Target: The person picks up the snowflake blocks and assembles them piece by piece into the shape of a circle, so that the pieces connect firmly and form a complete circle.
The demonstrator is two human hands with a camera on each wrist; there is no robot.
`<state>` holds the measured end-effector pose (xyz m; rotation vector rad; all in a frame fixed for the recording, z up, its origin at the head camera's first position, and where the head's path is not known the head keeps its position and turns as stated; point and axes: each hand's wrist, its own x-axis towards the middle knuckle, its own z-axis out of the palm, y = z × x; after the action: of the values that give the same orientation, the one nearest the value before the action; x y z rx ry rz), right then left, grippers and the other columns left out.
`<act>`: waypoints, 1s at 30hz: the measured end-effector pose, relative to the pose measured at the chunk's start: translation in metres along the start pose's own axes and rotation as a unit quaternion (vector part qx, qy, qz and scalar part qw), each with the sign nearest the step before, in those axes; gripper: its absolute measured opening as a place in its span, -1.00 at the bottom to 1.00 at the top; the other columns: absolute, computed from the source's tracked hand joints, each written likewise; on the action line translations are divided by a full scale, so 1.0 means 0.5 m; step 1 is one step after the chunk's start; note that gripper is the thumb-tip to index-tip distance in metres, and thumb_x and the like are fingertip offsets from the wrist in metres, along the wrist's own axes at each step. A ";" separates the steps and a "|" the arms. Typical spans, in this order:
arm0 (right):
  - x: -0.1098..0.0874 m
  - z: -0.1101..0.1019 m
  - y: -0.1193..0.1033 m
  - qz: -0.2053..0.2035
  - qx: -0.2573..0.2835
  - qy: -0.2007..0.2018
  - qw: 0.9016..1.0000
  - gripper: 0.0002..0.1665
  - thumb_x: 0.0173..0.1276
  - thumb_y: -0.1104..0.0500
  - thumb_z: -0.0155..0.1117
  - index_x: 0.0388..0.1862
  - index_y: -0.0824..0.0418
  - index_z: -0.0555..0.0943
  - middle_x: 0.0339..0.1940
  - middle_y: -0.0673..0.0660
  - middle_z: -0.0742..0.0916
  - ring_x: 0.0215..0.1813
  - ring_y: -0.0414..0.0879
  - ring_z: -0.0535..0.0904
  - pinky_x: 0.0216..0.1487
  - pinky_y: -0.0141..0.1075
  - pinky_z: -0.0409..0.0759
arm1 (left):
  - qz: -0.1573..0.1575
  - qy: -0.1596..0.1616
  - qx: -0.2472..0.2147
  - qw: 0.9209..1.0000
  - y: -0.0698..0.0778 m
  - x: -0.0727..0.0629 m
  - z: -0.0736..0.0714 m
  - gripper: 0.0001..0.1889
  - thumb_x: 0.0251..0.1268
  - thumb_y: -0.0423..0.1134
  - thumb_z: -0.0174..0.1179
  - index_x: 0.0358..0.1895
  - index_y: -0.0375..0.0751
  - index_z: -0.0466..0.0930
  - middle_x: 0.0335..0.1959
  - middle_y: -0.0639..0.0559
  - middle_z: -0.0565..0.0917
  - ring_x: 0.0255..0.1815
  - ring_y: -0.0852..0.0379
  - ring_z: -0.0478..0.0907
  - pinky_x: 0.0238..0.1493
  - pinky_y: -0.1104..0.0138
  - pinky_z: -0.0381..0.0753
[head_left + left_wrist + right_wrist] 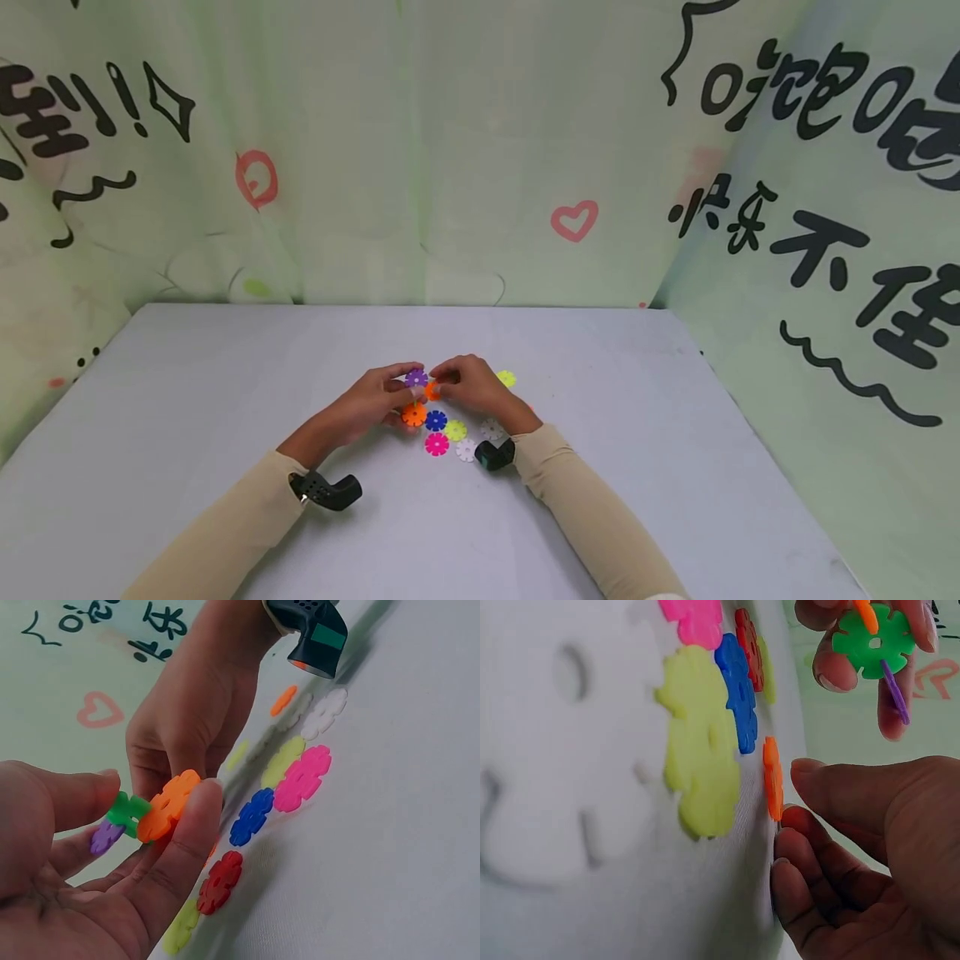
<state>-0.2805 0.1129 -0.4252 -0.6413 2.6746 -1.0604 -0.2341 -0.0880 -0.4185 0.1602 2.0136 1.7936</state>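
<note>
My left hand holds a joined cluster of flower-shaped plastic discs, a green disc with an orange disc and a purple disc slotted into its edge. In the left wrist view, thumb and fingertips grip the cluster. The right hand reaches down to a loose orange disc. Its thumb and index finger are parted near that disc's edge; whether they touch it is hard to tell. Close by lie a blue disc, a pink disc and a red disc.
Yellow-green discs and white discs lie nearer the right wrist. Another yellow-green disc sits beyond the right hand. The white table meets a printed curtain behind. Each wrist wears a black camera.
</note>
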 end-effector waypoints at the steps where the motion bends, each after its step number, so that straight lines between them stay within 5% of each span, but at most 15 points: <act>1: 0.002 0.003 -0.001 0.004 -0.004 -0.003 1.000 -0.72 0.33 0.32 0.27 0.02 0.29 0.68 -0.14 0.09 0.70 -0.16 -0.09 0.57 -0.04 -0.31 0.57 | 0.001 0.000 0.000 1.000 -0.001 -0.001 0.000 -0.42 0.43 -0.31 0.12 0.47 -0.15 0.21 0.05 -0.22 0.55 -0.14 -0.03 0.58 -0.18 0.21 0.66; 14: -0.005 0.003 -0.025 0.028 -0.073 -0.035 0.996 -0.68 0.28 0.20 0.38 0.01 0.26 0.68 -0.24 0.03 0.65 -0.19 -0.09 0.49 -0.08 -0.30 0.52 | -0.004 -0.002 -0.008 1.000 0.002 -0.006 0.002 -0.39 0.42 -0.31 0.13 0.48 -0.17 0.18 0.10 -0.25 0.52 -0.10 -0.04 0.58 -0.19 0.21 0.67; 23: -0.019 -0.012 -0.001 0.005 -0.022 0.009 1.000 -0.85 0.33 0.30 0.28 -0.18 0.21 0.73 -0.30 -0.02 0.70 -0.24 -0.13 0.55 -0.10 -0.32 0.57 | -0.013 0.002 -0.007 1.000 -0.010 -0.001 0.005 -0.40 0.42 -0.30 0.14 0.47 -0.17 0.20 0.06 -0.23 0.54 -0.15 -0.03 0.60 -0.20 0.21 0.67; 30: -0.029 -0.031 0.014 0.000 0.017 0.030 0.999 -0.79 0.36 0.30 0.25 -0.07 0.21 0.71 -0.28 -0.01 0.70 -0.23 -0.11 0.56 -0.14 -0.33 0.58 | -0.021 0.001 -0.009 1.000 -0.013 0.003 0.006 -0.41 0.46 -0.33 0.07 0.49 -0.17 0.16 0.06 -0.23 0.54 -0.15 -0.02 0.61 -0.20 0.21 0.67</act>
<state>-0.2751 0.1334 -0.4185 -0.6109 2.7008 -1.1415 -0.2328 -0.0857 -0.4253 0.1086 1.9875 1.7862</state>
